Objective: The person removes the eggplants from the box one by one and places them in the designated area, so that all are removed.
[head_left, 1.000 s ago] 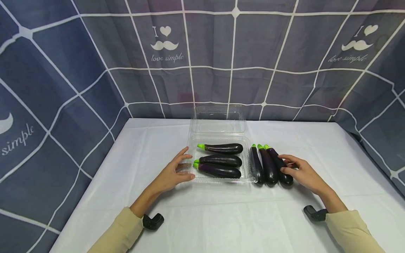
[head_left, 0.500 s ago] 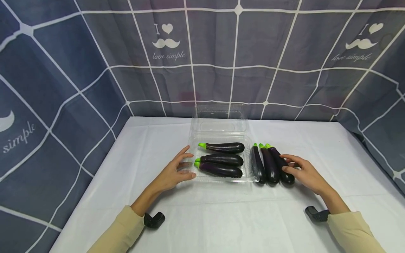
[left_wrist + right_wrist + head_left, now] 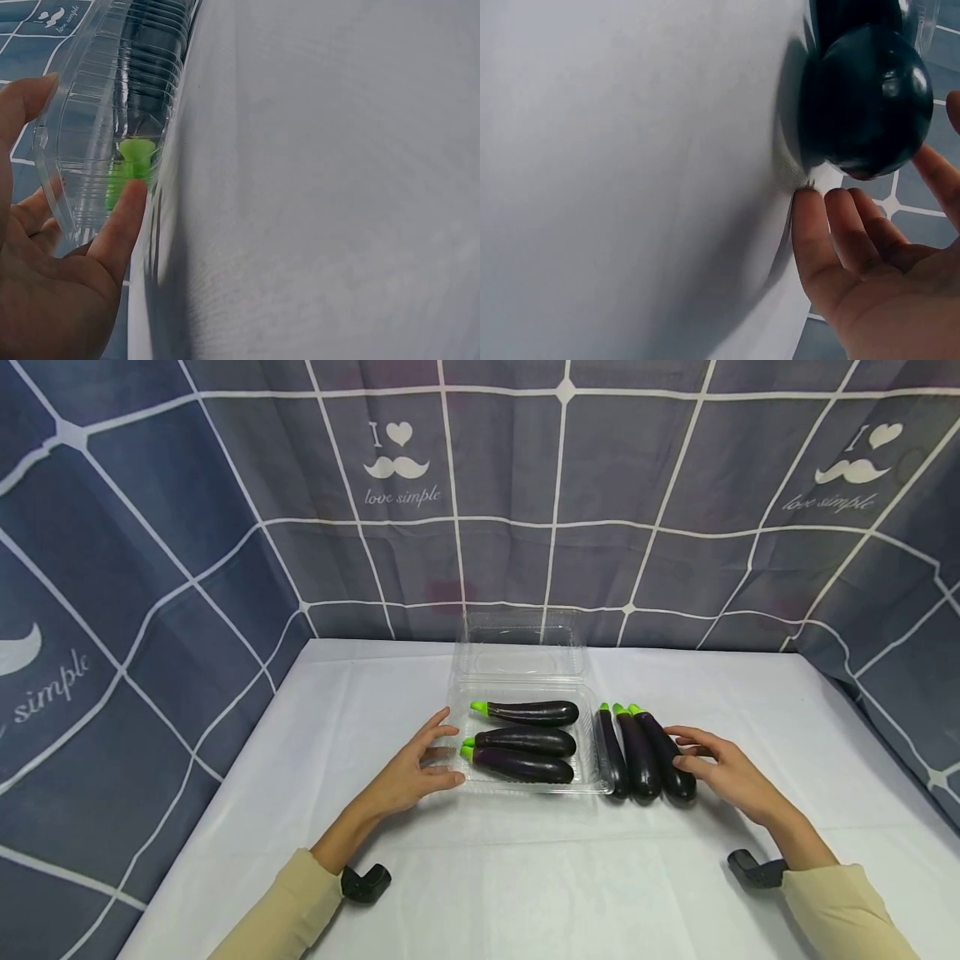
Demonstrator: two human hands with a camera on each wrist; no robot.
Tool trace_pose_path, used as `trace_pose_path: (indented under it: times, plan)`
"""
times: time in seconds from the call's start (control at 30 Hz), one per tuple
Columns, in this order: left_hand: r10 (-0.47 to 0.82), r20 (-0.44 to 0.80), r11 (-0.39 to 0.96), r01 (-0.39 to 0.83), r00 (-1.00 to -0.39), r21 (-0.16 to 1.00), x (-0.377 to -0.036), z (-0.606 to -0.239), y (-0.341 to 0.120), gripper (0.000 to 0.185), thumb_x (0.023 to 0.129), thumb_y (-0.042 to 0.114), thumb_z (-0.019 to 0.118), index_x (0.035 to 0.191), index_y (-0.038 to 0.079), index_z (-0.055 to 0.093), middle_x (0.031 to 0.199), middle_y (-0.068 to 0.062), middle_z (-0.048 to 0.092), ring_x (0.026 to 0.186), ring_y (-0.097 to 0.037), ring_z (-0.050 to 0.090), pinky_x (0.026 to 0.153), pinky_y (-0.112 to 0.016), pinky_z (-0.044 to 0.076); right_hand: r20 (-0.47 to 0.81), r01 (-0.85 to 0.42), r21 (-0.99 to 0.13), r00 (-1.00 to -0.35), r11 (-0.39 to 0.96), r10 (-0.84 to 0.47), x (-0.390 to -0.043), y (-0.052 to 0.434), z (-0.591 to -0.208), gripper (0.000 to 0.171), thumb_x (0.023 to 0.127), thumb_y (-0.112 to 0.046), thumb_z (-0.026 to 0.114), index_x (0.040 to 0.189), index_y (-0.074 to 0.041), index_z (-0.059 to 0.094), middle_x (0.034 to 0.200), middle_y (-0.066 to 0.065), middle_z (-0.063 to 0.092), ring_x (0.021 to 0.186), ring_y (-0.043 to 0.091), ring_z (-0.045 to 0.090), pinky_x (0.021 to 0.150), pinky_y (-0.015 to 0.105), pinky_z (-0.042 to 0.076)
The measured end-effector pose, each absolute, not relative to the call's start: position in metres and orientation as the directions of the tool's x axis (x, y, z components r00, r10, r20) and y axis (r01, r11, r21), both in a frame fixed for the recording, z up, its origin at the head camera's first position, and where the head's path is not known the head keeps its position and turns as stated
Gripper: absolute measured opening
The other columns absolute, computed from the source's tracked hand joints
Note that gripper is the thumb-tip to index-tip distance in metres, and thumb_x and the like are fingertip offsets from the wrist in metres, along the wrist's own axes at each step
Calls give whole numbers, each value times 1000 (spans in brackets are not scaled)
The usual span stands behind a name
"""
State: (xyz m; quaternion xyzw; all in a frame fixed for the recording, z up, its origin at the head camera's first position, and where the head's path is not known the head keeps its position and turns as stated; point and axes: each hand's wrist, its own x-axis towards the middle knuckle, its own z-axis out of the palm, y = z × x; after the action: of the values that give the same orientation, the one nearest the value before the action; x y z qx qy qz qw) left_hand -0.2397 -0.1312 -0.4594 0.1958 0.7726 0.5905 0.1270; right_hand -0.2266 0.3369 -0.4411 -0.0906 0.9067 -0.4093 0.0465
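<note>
A clear plastic clamshell box [image 3: 525, 688] lies open, holding three dark purple eggplants side by side, among them the front eggplant [image 3: 522, 766]. Three more eggplants stand in a row against its right wall, the outermost being the right eggplant [image 3: 665, 760]. My left hand [image 3: 405, 774] is at the box's left end, fingers spread. In the left wrist view, one fingertip presses the ribbed wall [image 3: 82, 112] near a green stem [image 3: 136, 152]. My right hand [image 3: 726, 770] is beside the right eggplant, fingers loosely extended. Its rounded end [image 3: 866, 105] sits just beyond the fingertips in the right wrist view.
The box's lid [image 3: 521, 656] leans back toward the grey checked cloth [image 3: 495, 560] hanging behind the table. A white cloth [image 3: 540, 877] covers the tabletop. Black wrist mounts [image 3: 365, 885] jut inward from both sleeves.
My right hand has shifted slightly to the right, its thumb easing off over the right eggplant. The left hand, box and eggplants stay in place; the head view sways a little.
</note>
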Motion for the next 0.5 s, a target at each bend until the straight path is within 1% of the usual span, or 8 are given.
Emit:
trace_pose_path:
  times: [0.07, 0.13, 0.17, 0.23, 0.3, 0.33, 0.4, 0.5]
  plan:
    - [451, 34, 227, 152, -892, 962, -239, -459, -131, 68, 86, 13, 78, 143, 2, 43, 164, 4, 7, 134, -39, 40, 103, -47, 44, -3, -124, -747, -982, 654, -189, -225, 336, -439, 49, 99, -15, 57, 145, -4, 46, 133, 25, 53, 117, 35, 50, 84, 47, 44]
    - [451, 35, 230, 154, -892, 961, -240, -460, -131, 68, 86, 14, 78, 143, 2, 43, 164, 4, 7, 134, -40, 40, 103, -47, 44, 19, -129, -743, -985, 656, -173, -224, 336, -437, 48, 98, -12, 57, 144, -3, 48, 135, 25, 52, 118, 34, 48, 86, 44, 44]
    - [451, 36, 231, 155, -892, 961, -240, -461, -131, 68, 86, 14, 78, 143, 2, 43, 164, 4, 7, 133, -40, 40, 103, -47, 44, 36, -138, -745, -985, 653, -167, -223, 336, -436, 47, 98, -11, 57, 143, -2, 49, 136, 25, 51, 119, 33, 48, 88, 39, 44]
    - [449, 36, 234, 156, -893, 960, -240, -461, -132, 68, 86, 14, 78, 143, 2, 43, 164, 4, 7, 133, -40, 41, 103, -47, 44, 78, -164, -750, -984, 641, -160, -223, 335, -435, 45, 97, -9, 58, 141, -2, 51, 137, 23, 51, 117, 26, 48, 89, 27, 44]
    - [450, 38, 237, 160, -892, 958, -240, -461, -132, 68, 86, 15, 78, 143, 2, 43, 164, 3, 7, 133, -40, 41, 103, -47, 44, 118, -192, -759, -980, 623, -159, -222, 333, -433, 43, 96, -7, 59, 138, -1, 53, 136, 21, 52, 114, 17, 49, 87, 14, 41]
    - [451, 37, 240, 162, -892, 957, -240, -460, -132, 68, 86, 15, 78, 143, 2, 43, 164, 4, 7, 133, -40, 41, 103, -47, 45, 136, -207, -762, -977, 613, -161, -221, 332, -431, 42, 96, -7, 60, 138, 0, 54, 136, 20, 52, 113, 15, 48, 86, 10, 40]
    - [453, 37, 243, 163, -891, 956, -241, -460, -132, 69, 86, 16, 79, 143, 3, 43, 164, 5, 7, 133, -40, 41, 103, -46, 45, 160, -229, -767, -973, 600, -166, -220, 328, -428, 42, 96, -7, 61, 136, 0, 55, 135, 18, 52, 112, 11, 48, 85, 8, 40]
    - [457, 36, 242, 163, -889, 956, -242, -461, -132, 68, 87, 16, 78, 144, 3, 43, 164, 6, 6, 133, -40, 40, 103, -46, 45, 166, -236, -767, -971, 597, -170, -218, 321, -421, 41, 97, -12, 63, 136, -2, 56, 135, 15, 52, 113, 12, 48, 85, 10, 43]
